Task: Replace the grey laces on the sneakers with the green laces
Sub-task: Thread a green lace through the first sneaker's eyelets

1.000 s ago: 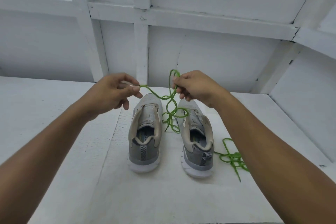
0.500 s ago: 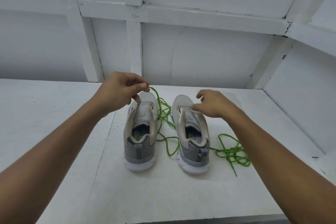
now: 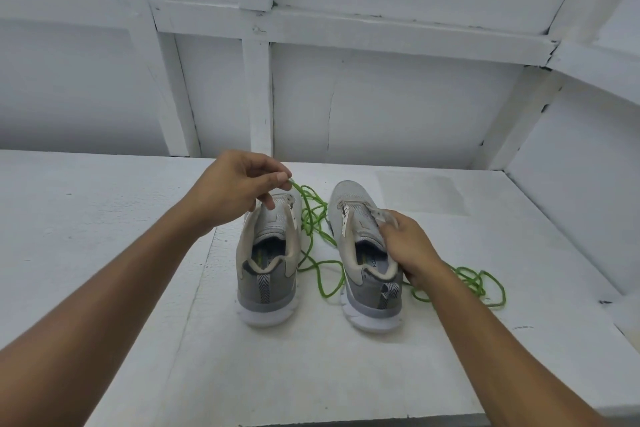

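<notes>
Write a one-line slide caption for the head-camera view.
Left hand pinches a green lace end above the left sneaker; right hand grips the right sneaker.

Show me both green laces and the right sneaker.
Held green lace [image 3: 297,186]: head view, near its pinched end.
Loose green lace [image 3: 479,284]: head view, its tangle.
Right sneaker [image 3: 351,196]: head view, toe.

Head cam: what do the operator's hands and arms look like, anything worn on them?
Nothing worn. The left hand and right hand show no gloves, rings or bands. The left forearm and right forearm are uncovered to the frame edge: no sleeve, watch or marking in view. The nails that show look short and unpainted.
</notes>
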The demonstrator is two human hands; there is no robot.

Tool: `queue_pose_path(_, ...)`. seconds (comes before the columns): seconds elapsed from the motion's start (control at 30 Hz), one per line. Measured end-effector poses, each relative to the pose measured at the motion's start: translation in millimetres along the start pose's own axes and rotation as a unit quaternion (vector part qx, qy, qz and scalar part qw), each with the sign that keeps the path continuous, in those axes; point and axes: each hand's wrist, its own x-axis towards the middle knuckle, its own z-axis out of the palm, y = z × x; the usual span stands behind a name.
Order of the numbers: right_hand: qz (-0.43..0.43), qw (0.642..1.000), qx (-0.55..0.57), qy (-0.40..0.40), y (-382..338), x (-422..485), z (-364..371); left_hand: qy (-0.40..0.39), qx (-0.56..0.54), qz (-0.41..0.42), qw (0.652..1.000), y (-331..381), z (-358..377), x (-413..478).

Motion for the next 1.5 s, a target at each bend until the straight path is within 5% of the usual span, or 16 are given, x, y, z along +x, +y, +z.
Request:
queue_pose_path(0.5,0.012,1.000,-0.018,0.012,3.6,7.2,-20.6,0.006,0.029,-0.007,1.000,-2.3,1.4,-3.3)
queue_pose_path(0.63,-0.109,0.988,-0.082,0.074,-35.0,-1.5,-20.5,0.007,0.040,0.007,0.999,4.7,8.7,3.5)
queue_pose_path(0.77,-0.221,0.975,-0.033,-0.011,-75.2,-11.1,5.0,0.030,0.068,0.032,0.997,10.0,17.0,12.5)
queue_pose_path(1.07,-0.204,0.977,0.018,-0.066,-95.0,5.7,37.7,0.064,0.063,0.032,0.995,-4.0,19.3,27.0)
queue_pose_path(1.3,-0.211,0.964,-0.146,-0.070,-90.6,33.3,55.9,0.053,0.065,-0.002,0.996,-34.3,18.5,48.2)
queue_pose_path(1.5,-0.208,0.899,-0.376,-0.083,-81.9,67.4,79.7,-0.027,0.241,-0.089,0.966,-66.1,17.7,79.7)
